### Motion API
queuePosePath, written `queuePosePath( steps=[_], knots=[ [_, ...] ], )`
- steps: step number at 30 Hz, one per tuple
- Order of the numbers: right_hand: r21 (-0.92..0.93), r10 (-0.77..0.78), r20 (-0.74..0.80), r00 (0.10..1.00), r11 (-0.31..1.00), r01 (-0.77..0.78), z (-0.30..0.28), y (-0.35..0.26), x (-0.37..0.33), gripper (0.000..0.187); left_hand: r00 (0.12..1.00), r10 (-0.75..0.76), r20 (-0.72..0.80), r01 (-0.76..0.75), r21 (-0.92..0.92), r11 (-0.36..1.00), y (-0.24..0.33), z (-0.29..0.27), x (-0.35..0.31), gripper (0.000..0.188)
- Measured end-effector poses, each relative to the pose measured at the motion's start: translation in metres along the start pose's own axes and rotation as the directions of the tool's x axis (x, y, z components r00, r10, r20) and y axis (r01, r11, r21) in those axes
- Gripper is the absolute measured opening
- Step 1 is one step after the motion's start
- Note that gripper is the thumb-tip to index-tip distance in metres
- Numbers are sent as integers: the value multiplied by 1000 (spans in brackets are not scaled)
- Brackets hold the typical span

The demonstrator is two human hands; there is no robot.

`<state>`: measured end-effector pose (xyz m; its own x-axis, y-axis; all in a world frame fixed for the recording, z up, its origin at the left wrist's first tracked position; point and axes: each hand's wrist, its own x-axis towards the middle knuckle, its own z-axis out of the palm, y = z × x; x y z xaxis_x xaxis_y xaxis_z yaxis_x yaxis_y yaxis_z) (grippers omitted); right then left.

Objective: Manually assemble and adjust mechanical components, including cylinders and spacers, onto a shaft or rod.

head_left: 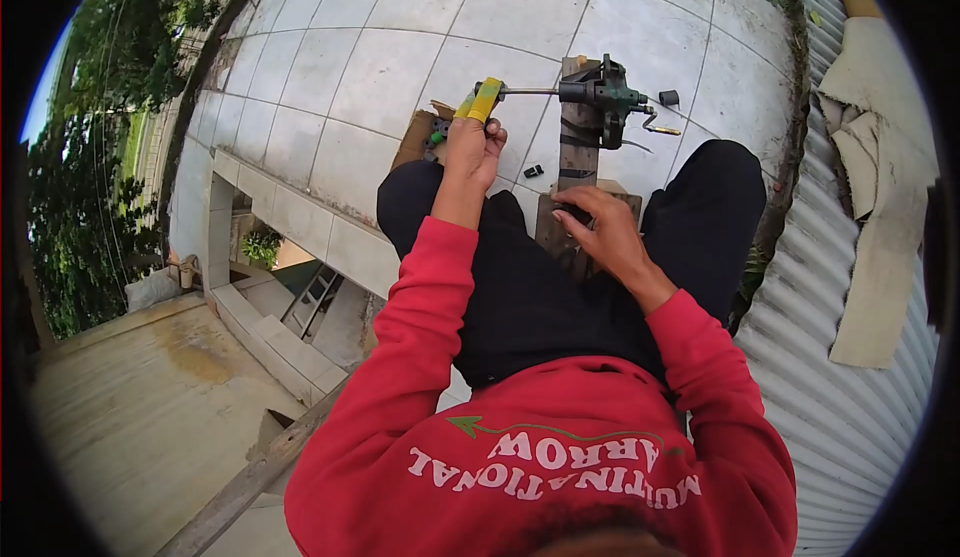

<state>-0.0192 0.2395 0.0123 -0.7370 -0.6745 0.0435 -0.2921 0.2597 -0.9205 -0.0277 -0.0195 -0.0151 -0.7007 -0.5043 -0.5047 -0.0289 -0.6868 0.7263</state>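
Bright yellow, bar-shaped handle (486, 99) is held in the left hand (474, 149), at the outer end of a thin, straight metal rod (530, 91). The lower part of the handle is enclosed by the bent fingers, and its upper end is left exposed above them. By the rod, the handle is linked to a black and dark green metal mechanism (612, 102), seated across the far end of a long, weathered wooden plank (579, 142). From the opposite side of the mechanism, a small brass-coloured lever (664, 131) is extended.

The right hand (612, 237) is placed over a broad, dark brown wooden base (550, 225) at the near end of the plank, with thumb and forefinger bent toward each other. Whether anything is pinched between them cannot be told, as the fingertips are partly hidden.

A small black part (533, 171) is laid on the pale grey tiled floor (400, 72), left of the plank. A dark grey, short cylinder (669, 98) is positioned on the tiles, right of the mechanism. Near the left wrist, dark parts and a green piece (437, 138) are gathered beside brown cardboard (411, 139).
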Motion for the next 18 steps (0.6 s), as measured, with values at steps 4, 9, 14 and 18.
queuePosePath(
  steps=[4,9,14,18],
  knots=[
    [15,7,16,1000,1000,-7,1,3,0,26,991,-83,107,103,-191,976,5,-3,-1,23],
    [11,-46,-11,999,999,46,5,5,0,22,984,-92,155,120,-178,977,7,-3,-5,27],
    [4,0,6,1000,1000,0,3,5,0,24,993,11,117,-13,11,1000,9,9,-12,23],
    [29,-11,-28,1000,1000,11,0,5,-1,22,998,-37,53,42,-97,994,3,5,-3,27]
  ],
)
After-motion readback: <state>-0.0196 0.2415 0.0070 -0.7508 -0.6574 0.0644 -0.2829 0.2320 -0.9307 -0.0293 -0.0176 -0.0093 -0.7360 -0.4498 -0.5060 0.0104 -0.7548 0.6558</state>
